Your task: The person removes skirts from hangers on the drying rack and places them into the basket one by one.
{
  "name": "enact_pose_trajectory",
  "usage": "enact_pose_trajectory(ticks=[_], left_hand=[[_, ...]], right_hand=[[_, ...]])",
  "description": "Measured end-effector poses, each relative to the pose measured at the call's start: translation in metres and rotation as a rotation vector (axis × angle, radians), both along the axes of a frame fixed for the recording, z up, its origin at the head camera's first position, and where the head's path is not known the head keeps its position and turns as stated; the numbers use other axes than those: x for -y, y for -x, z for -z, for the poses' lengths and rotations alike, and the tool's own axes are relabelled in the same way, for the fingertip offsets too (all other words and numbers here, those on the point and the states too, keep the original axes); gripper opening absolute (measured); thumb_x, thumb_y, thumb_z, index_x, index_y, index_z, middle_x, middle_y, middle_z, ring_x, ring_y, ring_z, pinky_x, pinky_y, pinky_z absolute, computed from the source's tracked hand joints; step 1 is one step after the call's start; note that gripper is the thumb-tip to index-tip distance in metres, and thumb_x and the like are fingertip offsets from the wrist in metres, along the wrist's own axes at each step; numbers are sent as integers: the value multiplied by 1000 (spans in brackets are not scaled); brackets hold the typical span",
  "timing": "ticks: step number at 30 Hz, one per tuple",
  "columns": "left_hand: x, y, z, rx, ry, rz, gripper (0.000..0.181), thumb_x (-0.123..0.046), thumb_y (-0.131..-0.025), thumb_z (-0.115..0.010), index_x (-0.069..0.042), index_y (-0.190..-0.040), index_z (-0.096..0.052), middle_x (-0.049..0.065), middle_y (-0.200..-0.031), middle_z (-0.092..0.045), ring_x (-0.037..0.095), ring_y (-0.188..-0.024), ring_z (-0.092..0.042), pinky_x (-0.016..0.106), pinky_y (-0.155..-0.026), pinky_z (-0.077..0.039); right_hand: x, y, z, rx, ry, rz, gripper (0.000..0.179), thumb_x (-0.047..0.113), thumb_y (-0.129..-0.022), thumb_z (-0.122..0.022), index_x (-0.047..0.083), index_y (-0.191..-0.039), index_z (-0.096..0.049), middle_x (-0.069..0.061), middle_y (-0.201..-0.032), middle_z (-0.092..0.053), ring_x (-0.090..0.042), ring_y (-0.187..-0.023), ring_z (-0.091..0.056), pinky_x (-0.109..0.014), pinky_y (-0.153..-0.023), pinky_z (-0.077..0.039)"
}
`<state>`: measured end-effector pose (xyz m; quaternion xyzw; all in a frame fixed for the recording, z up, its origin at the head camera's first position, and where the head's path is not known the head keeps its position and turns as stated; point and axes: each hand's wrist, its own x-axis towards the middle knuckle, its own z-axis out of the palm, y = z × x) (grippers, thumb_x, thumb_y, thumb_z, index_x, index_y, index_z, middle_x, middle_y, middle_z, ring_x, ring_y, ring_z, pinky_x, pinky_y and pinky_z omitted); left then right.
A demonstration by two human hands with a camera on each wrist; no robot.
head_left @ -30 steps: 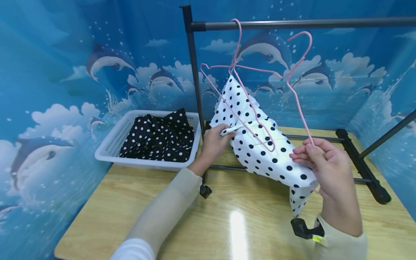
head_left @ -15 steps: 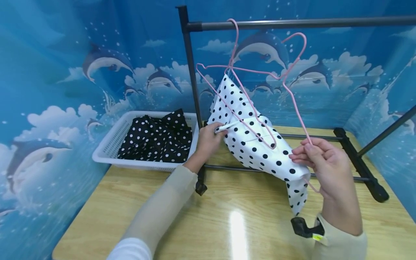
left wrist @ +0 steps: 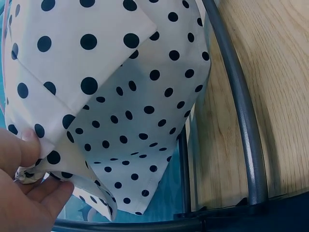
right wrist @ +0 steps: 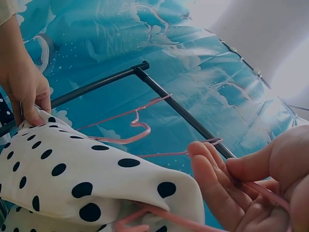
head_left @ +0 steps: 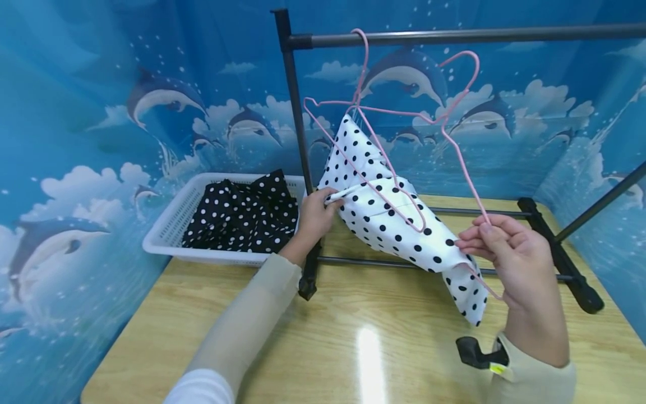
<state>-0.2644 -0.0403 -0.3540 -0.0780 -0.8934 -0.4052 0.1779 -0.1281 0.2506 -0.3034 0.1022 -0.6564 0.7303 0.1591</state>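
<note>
While the left hand [head_left: 315,212] pinches a folded edge of the white dotted cloth [head_left: 381,216], the right hand [head_left: 522,255] — thumb pressed to bent fingers — holds a pink hanger [head_left: 461,161]. Stretched between both hands, the cloth hangs above the wooden table [head_left: 282,342]. Another pink hanger [head_left: 365,62] hooks over the dark rail [head_left: 494,36]; at left, black dotted cloth [head_left: 242,213] fills a white basket [head_left: 169,219].

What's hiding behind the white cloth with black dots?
In the head view, the lower front rack bar runs behind the white polka-dot cloth, showing on both sides; the blue dolphin curtain is farther back. The parts of both that it covers can't be seen.
</note>
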Motion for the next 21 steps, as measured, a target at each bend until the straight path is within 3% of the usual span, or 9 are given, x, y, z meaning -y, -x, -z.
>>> enact_pose_trajectory(ticks=[7,15,21], left_hand=[[3,-7,-2,32,-19,11,17,-18,-91,-69,-10,-106,-71,2,-90,-69,14,-67,-56,26,-61,-48],[4,-22,1,33,-48,82,17,-17,-90,-71,-8,-105,-71,3,-83,-68,13,-55,-53,25,-51,-46],[3,-34,4,38,-1,123,20,-19,-89,-72,-9,-106,-72,2,-87,-70,12,-57,-52,24,-54,-45]], right_hand=[[-5,4,1,104,158,12,19,17,-95,-61,-1,-101,-63,-8,-82,-71,-16,-71,-72,-25,-70,-56],[-7,11,5,131,241,-7,17,15,-95,-60,0,-100,-65,-9,-83,-72,-17,-71,-72,-24,-70,-57],[-7,16,7,159,294,-10,17,15,-95,-60,-1,-99,-65,-9,-83,-72,-18,-72,-72,-26,-70,-57]])
